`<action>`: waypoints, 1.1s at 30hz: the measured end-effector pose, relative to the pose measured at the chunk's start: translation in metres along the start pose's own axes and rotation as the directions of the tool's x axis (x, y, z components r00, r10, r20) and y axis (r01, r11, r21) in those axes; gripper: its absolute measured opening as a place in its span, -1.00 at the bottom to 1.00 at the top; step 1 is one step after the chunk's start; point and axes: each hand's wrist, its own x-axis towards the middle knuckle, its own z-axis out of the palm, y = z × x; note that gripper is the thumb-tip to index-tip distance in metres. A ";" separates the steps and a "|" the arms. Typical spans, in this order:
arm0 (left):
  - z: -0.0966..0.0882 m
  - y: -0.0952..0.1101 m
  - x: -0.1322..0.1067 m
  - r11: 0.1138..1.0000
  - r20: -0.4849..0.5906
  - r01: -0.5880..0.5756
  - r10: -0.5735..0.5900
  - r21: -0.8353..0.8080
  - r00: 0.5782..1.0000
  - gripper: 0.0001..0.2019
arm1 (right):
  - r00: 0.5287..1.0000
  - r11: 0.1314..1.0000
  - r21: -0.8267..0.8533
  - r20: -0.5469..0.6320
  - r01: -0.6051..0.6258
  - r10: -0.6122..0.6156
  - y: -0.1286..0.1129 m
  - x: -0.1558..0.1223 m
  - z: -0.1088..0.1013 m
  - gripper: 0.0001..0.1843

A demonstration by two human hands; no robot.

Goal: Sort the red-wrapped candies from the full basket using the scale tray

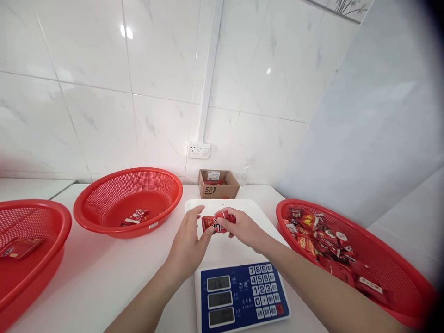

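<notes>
Both my hands meet above the white pan of an electronic scale point(243, 208). My right hand point(243, 229) is closed around small red snack packets point(210, 224), a little above the pan. My left hand point(189, 240) touches the same packets with thumb and fingertips pinched on their left edge. The scale's blue keypad panel point(243, 296) faces me, with three small displays.
A red basket point(398, 277) at the right holds several red packets. A red basket point(100, 203) at centre left holds a few packets, and another red basket point(52, 222) at far left holds one. A small cardboard box point(218, 185) stands by the tiled wall.
</notes>
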 end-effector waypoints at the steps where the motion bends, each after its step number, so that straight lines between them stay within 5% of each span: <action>1: 0.000 -0.002 0.000 0.997 -0.039 -0.044 0.047 0.068 0.998 -0.57 | 0.999 0.998 -0.045 -0.023 -0.033 0.032 0.004 0.003 -0.003 -0.64; 5: -0.003 -0.004 0.001 0.966 -0.046 -0.120 0.133 0.229 0.990 -0.55 | 0.980 0.970 -0.229 -0.197 -0.084 0.038 0.021 0.008 -0.016 -0.51; 8: -0.005 -0.002 0.002 0.964 -0.071 -0.098 0.119 0.247 0.990 -0.53 | 0.979 0.953 -0.291 -0.204 -0.082 0.022 0.025 0.002 -0.018 -0.47; 15: -0.009 0.000 0.001 0.958 -0.118 -0.112 0.147 0.264 0.982 -0.52 | 1.000 0.868 -0.496 0.008 0.029 -0.029 0.013 -0.014 -0.007 -0.15; 25: -0.011 -0.002 0.003 0.939 -0.096 -0.132 0.170 0.317 0.981 -0.52 | 0.958 0.845 -0.482 0.265 0.232 -0.111 0.028 -0.004 0.007 -0.41; 28: -0.011 -0.005 0.005 0.927 -0.096 -0.171 0.214 0.334 0.972 -0.52 | 0.976 0.877 -0.442 0.184 0.187 -0.115 0.037 -0.007 -0.014 -0.42; 33: -0.010 -0.001 0.008 0.940 -0.081 -0.108 0.142 0.324 0.987 -0.48 | 0.980 0.902 -0.413 -0.194 -0.130 0.053 0.076 -0.032 -0.095 -0.48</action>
